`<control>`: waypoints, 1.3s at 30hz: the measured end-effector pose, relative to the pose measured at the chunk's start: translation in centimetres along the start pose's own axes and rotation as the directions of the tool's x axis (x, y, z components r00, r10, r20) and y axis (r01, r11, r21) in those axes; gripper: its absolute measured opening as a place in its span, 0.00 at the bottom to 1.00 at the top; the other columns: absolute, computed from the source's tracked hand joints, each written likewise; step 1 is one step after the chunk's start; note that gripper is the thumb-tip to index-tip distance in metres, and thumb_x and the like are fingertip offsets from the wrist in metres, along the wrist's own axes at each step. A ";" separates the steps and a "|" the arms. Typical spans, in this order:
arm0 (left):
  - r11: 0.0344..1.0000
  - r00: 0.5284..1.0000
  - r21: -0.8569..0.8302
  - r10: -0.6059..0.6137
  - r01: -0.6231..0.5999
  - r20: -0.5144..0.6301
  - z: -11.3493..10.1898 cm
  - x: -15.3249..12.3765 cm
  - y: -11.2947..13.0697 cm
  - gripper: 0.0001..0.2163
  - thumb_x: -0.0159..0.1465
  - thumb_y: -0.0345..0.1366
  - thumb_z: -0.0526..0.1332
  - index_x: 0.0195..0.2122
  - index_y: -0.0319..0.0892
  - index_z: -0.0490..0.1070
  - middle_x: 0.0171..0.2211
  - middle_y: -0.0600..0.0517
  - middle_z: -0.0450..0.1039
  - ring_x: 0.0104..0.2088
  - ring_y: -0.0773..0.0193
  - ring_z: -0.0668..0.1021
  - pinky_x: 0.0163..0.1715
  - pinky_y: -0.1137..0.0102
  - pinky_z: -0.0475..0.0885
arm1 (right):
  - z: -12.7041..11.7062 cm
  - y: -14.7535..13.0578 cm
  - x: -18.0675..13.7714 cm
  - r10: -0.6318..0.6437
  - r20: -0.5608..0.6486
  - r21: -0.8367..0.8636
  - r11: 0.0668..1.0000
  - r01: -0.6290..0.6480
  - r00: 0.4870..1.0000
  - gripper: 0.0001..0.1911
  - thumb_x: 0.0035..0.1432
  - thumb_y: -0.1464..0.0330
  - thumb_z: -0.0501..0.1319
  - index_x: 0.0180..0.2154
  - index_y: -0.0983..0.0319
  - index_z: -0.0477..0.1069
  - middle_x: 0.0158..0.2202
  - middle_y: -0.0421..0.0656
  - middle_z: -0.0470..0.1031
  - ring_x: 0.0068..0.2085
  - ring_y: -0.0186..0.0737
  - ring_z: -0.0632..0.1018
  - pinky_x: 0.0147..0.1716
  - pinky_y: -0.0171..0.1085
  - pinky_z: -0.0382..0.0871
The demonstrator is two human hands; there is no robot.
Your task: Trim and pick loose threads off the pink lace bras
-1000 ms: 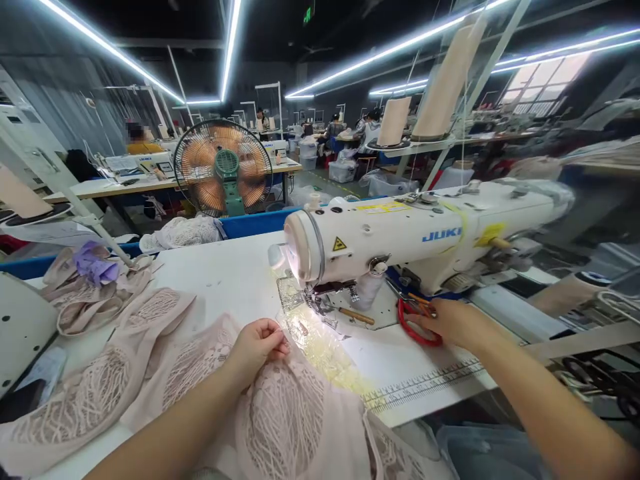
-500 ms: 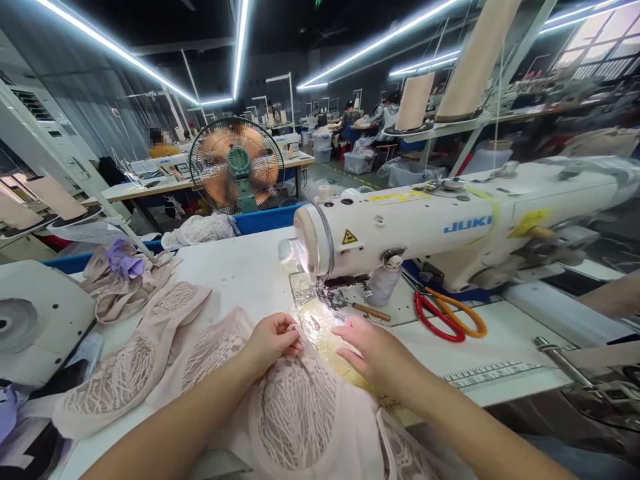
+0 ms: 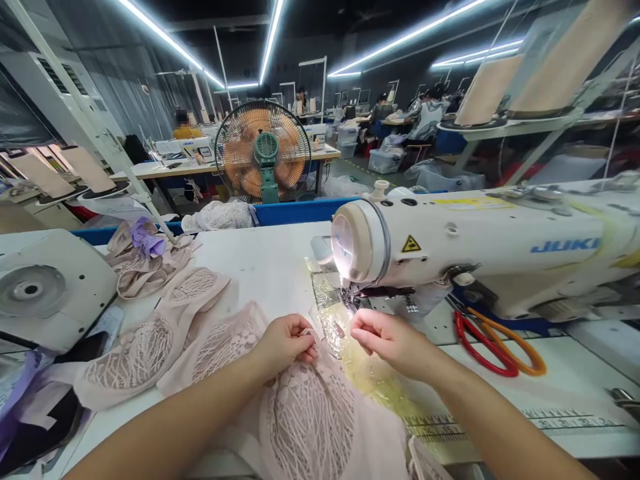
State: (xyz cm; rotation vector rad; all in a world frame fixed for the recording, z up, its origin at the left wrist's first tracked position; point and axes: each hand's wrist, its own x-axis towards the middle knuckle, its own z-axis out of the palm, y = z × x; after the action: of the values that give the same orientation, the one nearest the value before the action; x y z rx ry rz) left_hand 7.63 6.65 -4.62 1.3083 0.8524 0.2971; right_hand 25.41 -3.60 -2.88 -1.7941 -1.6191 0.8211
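Observation:
A pale pink lace garment (image 3: 310, 420) lies on the white sewing table (image 3: 260, 267) in front of me. My left hand (image 3: 287, 343) pinches its top edge, fingers closed on the fabric. My right hand (image 3: 387, 340) is just to the right, fingers curled in a pinch near the same edge, below the presser foot (image 3: 353, 300) of the white JUKI sewing machine (image 3: 480, 247). What the right fingers hold is too small to make out. Clear plastic film (image 3: 350, 353) covers the table under the needle.
Red and orange scissors (image 3: 495, 343) lie right of my right hand. More pink lace pieces (image 3: 150, 340) spread to the left, beside another machine's end (image 3: 45, 287). A standing fan (image 3: 263, 153) is behind the table; other people sit at far benches.
My right hand left the scissors on the table and came left to the garment's edge beside my left hand. The view has shifted, with the machine now further right.

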 end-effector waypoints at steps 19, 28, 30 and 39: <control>0.996 0.994 0.088 0.024 -0.033 0.106 -1.0 -0.5 -0.7 0.08 0.52 0.32 0.60 0.32 0.38 0.63 0.20 0.56 0.70 0.22 0.69 0.75 0.25 0.74 0.70 | -3.6 -0.2 -4.9 0.216 -0.145 -0.375 0.891 -0.256 0.966 0.09 0.55 0.64 0.52 0.25 0.60 0.63 0.19 0.37 0.63 0.22 0.35 0.65 0.20 0.32 0.52; 0.987 0.989 0.147 0.042 -0.063 0.143 -1.0 -1.1 -0.3 0.10 0.53 0.34 0.58 0.36 0.39 0.61 0.26 0.54 0.69 0.26 0.66 0.76 0.28 0.70 0.71 | 0.9 2.4 -2.5 0.244 -0.191 -0.396 0.867 -0.303 0.951 0.07 0.54 0.69 0.51 0.26 0.61 0.63 0.29 0.42 0.67 0.30 0.39 0.69 0.25 0.33 0.55; 0.984 0.990 0.173 0.027 -0.051 0.139 -1.0 -1.2 -0.1 0.11 0.53 0.34 0.58 0.37 0.39 0.61 0.25 0.54 0.69 0.27 0.65 0.76 0.29 0.69 0.71 | 1.1 2.5 -2.3 0.251 -0.207 -0.393 0.864 -0.315 0.946 0.09 0.56 0.71 0.48 0.24 0.61 0.61 0.29 0.43 0.67 0.29 0.39 0.68 0.24 0.33 0.54; 0.868 0.959 0.430 0.282 -0.247 -0.019 -1.2 -3.3 3.0 0.16 0.56 0.39 0.56 0.46 0.43 0.63 0.19 0.58 0.64 0.19 0.69 0.67 0.21 0.73 0.64 | -1.0 -0.8 -3.9 0.203 -0.112 -0.367 0.901 -0.230 0.973 0.10 0.60 0.70 0.44 0.26 0.59 0.55 0.22 0.37 0.64 0.22 0.34 0.65 0.20 0.31 0.53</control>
State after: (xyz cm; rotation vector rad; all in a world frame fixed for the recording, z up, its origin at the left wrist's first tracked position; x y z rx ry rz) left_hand 5.35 6.26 -0.61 1.8411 0.8329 0.3977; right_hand 25.39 -7.41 -1.33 -2.2805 -1.6331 0.5534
